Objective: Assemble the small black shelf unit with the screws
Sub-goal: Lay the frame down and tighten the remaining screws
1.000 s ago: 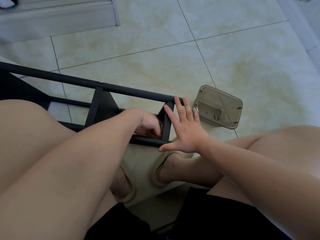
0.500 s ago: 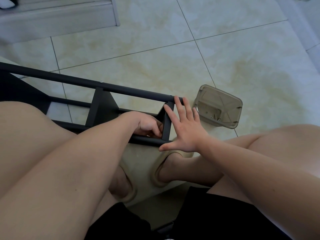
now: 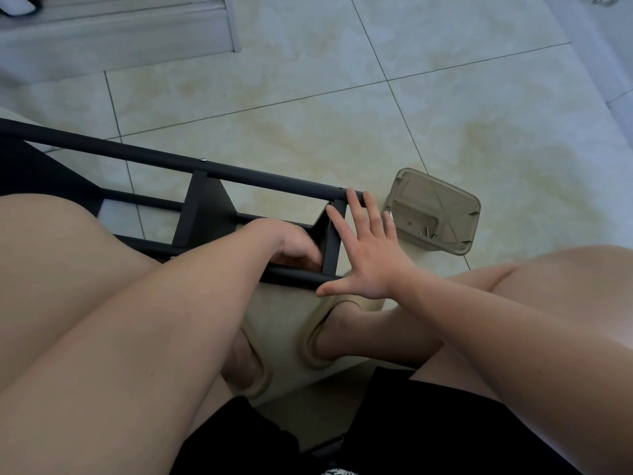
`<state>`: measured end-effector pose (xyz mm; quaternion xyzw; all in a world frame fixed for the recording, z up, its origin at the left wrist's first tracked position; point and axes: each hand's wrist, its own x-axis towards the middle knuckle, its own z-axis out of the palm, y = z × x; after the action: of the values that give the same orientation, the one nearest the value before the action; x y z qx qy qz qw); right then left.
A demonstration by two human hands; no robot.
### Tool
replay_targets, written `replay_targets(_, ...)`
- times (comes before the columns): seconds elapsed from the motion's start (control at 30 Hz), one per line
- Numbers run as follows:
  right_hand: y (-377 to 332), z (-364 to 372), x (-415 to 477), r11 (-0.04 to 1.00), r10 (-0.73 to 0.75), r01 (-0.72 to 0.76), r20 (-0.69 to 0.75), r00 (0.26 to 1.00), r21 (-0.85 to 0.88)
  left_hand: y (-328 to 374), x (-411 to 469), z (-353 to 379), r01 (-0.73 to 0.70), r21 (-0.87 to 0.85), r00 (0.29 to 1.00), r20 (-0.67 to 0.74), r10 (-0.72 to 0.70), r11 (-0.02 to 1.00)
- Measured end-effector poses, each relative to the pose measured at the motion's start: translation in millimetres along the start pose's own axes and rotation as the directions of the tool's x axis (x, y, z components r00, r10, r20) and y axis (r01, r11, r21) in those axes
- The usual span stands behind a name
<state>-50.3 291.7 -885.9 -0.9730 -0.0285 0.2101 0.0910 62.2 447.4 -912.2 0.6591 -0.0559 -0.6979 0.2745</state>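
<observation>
The small black metal shelf unit (image 3: 202,214) lies on its side on the pale tiled floor (image 3: 308,97), its end panel (image 3: 331,234) apparently being fastened. The right hand (image 3: 370,258) presses flat, fingers spread, outside that panel; the left hand (image 3: 294,246) curls inside it, contents hidden. Next likely calls for a screw (image 3: 429,233) from the translucent brown plastic tub (image 3: 440,184) beside it

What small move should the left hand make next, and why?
Probably the left hand should twist its fingertips against the end panel from inside, likely seating a screw: its fingers curl there, the right hand braces the outer face, and screws lie in the container.
</observation>
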Motion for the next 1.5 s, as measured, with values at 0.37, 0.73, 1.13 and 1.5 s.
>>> replay_targets(0.37, 0.4, -0.9, -0.4, 1.000, -0.004, 0.004, 0.002, 1.000, -0.003, 6.7, -1.9, 2.9, -0.072, -0.025, 0.997, -0.024, 0.071, 0.997)
replay_targets(0.73, 2.0, 2.8, 0.3, 1.000, -0.011, 0.011, -0.020, 1.000, 0.000, 10.8, -0.6, 5.2, -0.061, -0.060, 0.998, -0.037, 0.059, 0.996)
replay_targets(1.13, 1.5, 0.6, -0.2, 1.000, -0.005, 0.005, -0.001, 1.000, -0.006, 6.6, -2.9, 5.9, -0.090, -0.069, 0.995, -0.059, 0.086, 0.994)
replay_targets(1.5, -0.5, -2.1, -1.5, 1.000, 0.006, -0.006, 0.010, 1.000, -0.019, 5.9, -8.5, 7.9, -0.115, -0.032, 0.992, -0.056, 0.113, 0.993)
